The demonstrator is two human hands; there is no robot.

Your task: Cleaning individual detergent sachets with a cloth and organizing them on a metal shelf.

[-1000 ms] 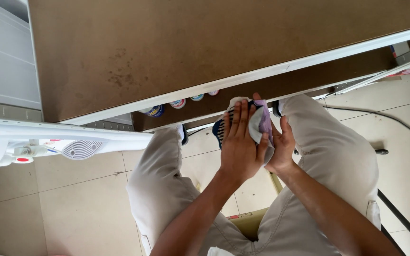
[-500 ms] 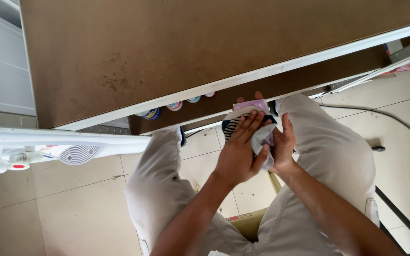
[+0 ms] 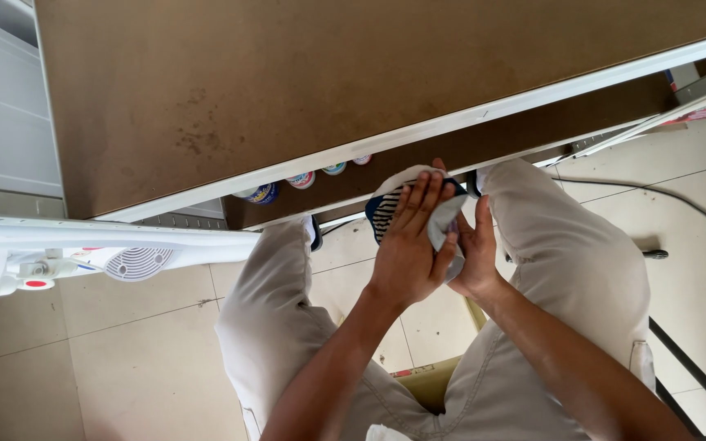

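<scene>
- Left hand (image 3: 410, 253): flat over a striped sock (image 3: 386, 208), fingers spread, pressing it.
- Right hand (image 3: 475, 253): cupped beneath the sock.
- Brown table (image 3: 288, 90): just above both.

The person wore light beige trousers (image 3: 565, 269) of a plain, smooth weave, loose on both legs, with soft creases running along the thighs and a seam line showing near the lower edge of the view. Both forearms were bare, with no sleeve, watch or band in sight. The left hand (image 3: 406, 253) and the right hand (image 3: 475, 257) were bare too, without gloves or rings that could be made out. A dark shoe (image 3: 314, 233) with a pale rim showed at the end of the left leg.
</scene>
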